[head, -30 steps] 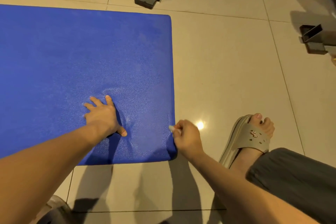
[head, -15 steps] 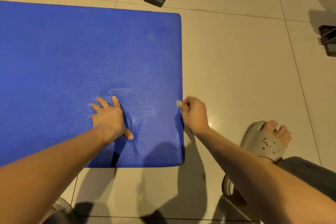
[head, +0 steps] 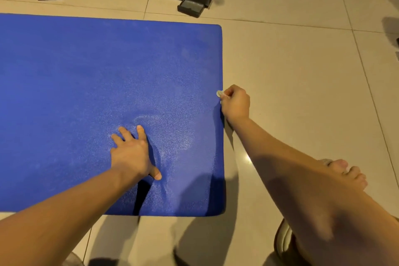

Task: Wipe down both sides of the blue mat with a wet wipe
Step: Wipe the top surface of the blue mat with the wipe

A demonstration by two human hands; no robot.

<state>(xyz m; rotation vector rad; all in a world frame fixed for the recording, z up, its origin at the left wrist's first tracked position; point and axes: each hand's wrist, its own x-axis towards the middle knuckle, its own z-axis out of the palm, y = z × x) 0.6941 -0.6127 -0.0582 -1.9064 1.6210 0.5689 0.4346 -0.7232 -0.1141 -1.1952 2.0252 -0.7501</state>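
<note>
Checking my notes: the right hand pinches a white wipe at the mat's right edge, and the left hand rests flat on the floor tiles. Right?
Not quite: in the head view the left hand rests flat on the blue mat, not the floor tiles. The right hand does pinch the white wipe at the mat's right edge.

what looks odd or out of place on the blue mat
Only a curved crease in the blue mat around the left hand pressing it. The right hand pinches a small wipe at its right edge.
</note>
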